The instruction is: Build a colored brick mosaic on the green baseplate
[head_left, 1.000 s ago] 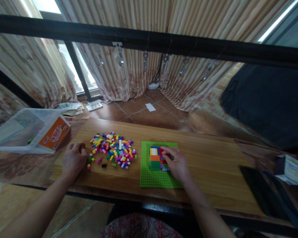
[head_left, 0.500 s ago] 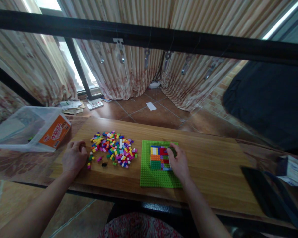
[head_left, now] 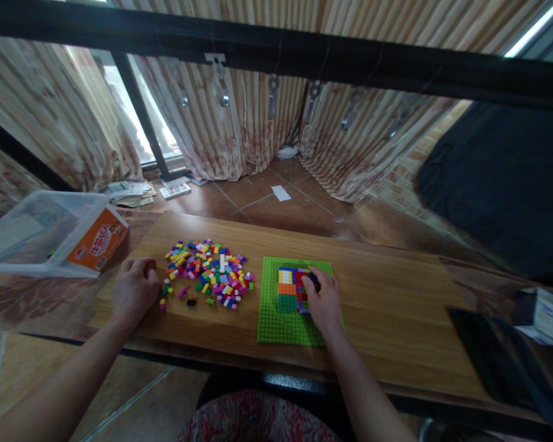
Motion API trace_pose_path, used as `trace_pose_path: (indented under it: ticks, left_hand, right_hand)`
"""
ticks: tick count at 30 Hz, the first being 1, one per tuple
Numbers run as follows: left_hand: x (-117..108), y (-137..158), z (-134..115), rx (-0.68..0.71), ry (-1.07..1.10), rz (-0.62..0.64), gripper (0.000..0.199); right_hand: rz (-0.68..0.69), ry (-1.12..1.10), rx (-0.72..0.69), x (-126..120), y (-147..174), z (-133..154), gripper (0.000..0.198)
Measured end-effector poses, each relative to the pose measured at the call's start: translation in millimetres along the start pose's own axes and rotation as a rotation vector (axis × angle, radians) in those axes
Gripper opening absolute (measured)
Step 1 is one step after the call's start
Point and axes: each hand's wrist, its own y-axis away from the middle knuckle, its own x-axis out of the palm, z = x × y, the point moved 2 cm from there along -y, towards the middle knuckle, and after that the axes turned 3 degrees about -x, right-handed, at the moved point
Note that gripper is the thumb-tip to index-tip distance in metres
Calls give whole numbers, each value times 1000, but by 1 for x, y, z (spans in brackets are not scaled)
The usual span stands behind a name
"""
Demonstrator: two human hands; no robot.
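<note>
Colourful toy building bricks stand joined in a block on a green studded baseplate. My right hand lies over the block's right side, thumb and fingers closed on its bricks and hiding that part. Left of the baseplate is a heap of loose toy bricks in many colours. Beside the heap's left edge, my left hand rests on the wooden board with its fingers curled in. Whatever those fingers may hold is hidden.
A clear plastic box with an orange label lies at the left end of the wooden tabletop. A dark flat object is at the right. Beyond the table are a dark rail, curtains and papers on the tiled floor.
My right hand has shifted slightly left over the brick block and covers more of its right side. The left hand stays curled beside the heap. The whole view has tilted slightly.
</note>
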Motion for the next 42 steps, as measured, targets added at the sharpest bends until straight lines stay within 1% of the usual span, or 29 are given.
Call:
trace_pose_path:
  ticks: [8, 15, 23, 28, 30, 32, 36, 39, 42]
  left_hand:
    - [4, -3, 4, 6, -14, -6, 34]
    - [6, -4, 6, 23, -6, -26, 34]
    - [11, -5, 10, 53, -17, -64, 35]
    - [9, -4, 7, 38, -13, -52, 35]
    - [7, -3, 5, 33, -12, -42, 35]
    - [5, -3, 4, 20, -19, -34, 35]
    - [3, -3, 3, 21, -17, -25, 35]
    - [3, -3, 3, 3, -17, -22, 34]
    - [4, -3, 3, -3, -10, -22, 33]
  right_hand:
    - [21, 14, 14, 1, -1, 3, 42]
    - [-16, 45, 2, 2, -1, 5, 41]
    - [-36, 100, 19, 5, 1, 3, 37]
    - [-47, 122, 42, 8, 3, 7, 39]
    - [-37, 97, 44, 6, 2, 7, 41]
    - [-6, 27, 46, 3, -1, 3, 44]
    - [58, -127, 117, -9, -8, -12, 53]
    - [84, -110, 128, -12, -10, -17, 50]
    - [62, -49, 57, -10, -7, -15, 44]
